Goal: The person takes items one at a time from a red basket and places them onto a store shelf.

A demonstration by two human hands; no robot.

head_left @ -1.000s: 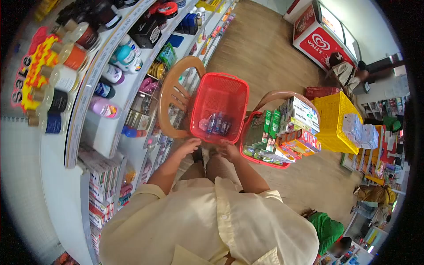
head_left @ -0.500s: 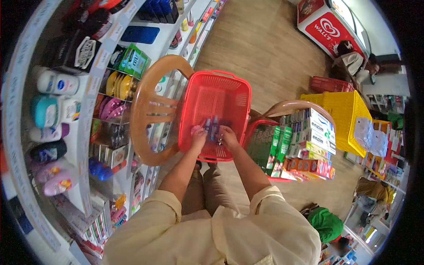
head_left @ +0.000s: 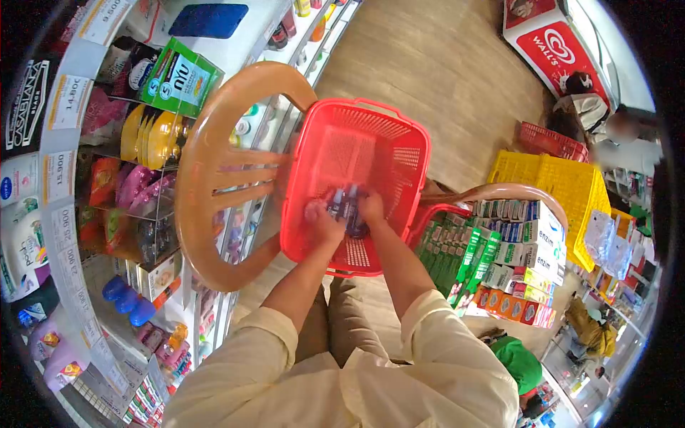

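At the basket's (head_left: 385, 153) near end, the left hand (head_left: 321, 216) and right hand (head_left: 372, 209) cover small bottles (head_left: 347, 202), mostly hiding them; I cannot tell whether either grasps 1.

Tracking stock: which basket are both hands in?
The red basket on the chair by the shelves, holding few small bottles; the neighbouring basket is packed with boxes.

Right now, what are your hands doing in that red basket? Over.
Left hand and right hand both inside red basket, on the small bottles. Grip too hidden to tell. Nothing blocking them.
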